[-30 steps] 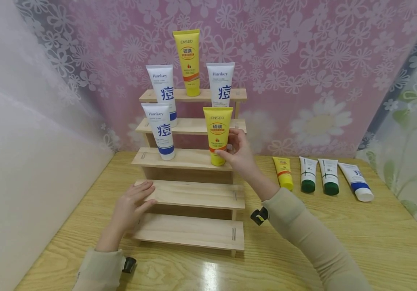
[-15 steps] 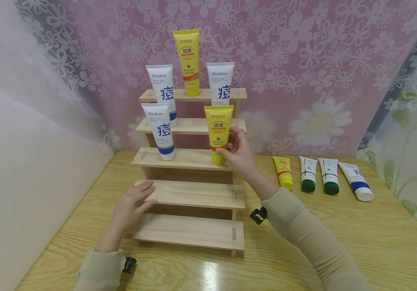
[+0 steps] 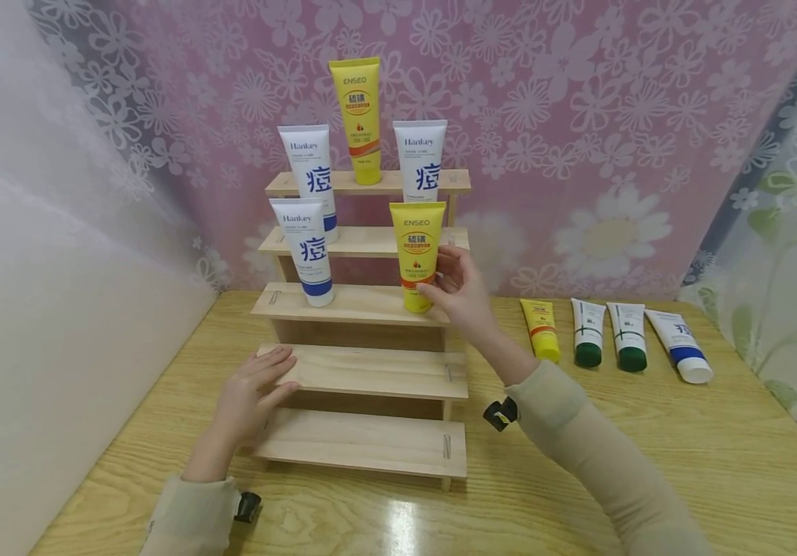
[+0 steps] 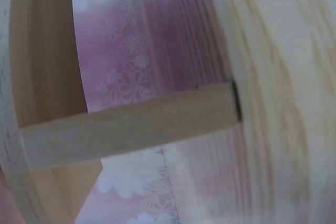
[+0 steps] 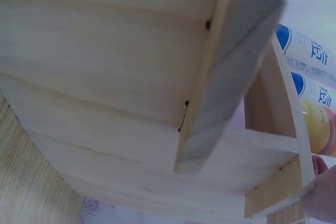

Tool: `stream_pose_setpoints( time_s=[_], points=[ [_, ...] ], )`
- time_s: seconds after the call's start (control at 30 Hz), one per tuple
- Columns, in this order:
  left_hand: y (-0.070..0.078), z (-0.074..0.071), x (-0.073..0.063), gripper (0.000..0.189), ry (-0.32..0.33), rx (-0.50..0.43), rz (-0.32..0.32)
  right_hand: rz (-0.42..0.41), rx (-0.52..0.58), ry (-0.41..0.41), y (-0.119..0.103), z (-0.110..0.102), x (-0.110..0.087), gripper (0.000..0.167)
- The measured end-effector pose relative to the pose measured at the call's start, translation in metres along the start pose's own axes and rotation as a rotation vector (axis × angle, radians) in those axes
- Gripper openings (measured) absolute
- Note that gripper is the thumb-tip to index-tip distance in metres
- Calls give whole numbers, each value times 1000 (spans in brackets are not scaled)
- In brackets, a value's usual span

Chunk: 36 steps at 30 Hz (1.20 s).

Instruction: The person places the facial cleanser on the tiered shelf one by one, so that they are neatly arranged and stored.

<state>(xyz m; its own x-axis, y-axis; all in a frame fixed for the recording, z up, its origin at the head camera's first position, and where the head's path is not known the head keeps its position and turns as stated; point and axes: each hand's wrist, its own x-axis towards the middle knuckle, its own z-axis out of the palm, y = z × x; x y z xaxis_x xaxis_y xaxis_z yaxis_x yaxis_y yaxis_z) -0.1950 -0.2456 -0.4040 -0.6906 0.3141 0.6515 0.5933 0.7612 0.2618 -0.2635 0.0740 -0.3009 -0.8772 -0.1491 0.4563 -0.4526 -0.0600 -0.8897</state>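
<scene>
A yellow tube [image 3: 415, 251] marked ENSEO stands upright on the right end of the middle step of a wooden stepped rack [image 3: 360, 369]. My right hand [image 3: 462, 297] pinches its lower right edge, thumb in front, the other fingers partly hidden behind. In the right wrist view, part of the same tube [image 5: 317, 129] and fingertips show past the rack's side. My left hand [image 3: 252, 390] rests on the left end of the second step from the bottom, holding nothing. A white and blue Hankey tube [image 3: 306, 255] stands at the left of the middle step.
Two more Hankey tubes, one on the left [image 3: 310, 166] and one on the right [image 3: 422, 158], stand behind. Another yellow tube [image 3: 358, 120] tops the rack. Several tubes, including a yellow one [image 3: 541, 330], lie on the table [image 3: 579, 440] to the right. A white wall [image 3: 93, 309] borders the left.
The yellow tube in my right hand shifts slightly right and up over the step, then stays nearly still. The thumb slides a little right toward the tube's edge. My left hand stays put.
</scene>
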Motion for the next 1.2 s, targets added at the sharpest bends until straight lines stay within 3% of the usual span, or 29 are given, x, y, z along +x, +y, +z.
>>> stream_pose_setpoints(
  time_s=[0.4,0.67,1.2],
  points=[
    [-2,1,1,39,14,-14,10,7,-93,-6,-6,-36,-17,50],
    [-1,1,0,40,7,-14,7,0,-149,11,2,-70,-29,50],
    [-3,2,-1,40,3,-10,-4,126,-250,-19,27,-144,-44,53]
  ],
)
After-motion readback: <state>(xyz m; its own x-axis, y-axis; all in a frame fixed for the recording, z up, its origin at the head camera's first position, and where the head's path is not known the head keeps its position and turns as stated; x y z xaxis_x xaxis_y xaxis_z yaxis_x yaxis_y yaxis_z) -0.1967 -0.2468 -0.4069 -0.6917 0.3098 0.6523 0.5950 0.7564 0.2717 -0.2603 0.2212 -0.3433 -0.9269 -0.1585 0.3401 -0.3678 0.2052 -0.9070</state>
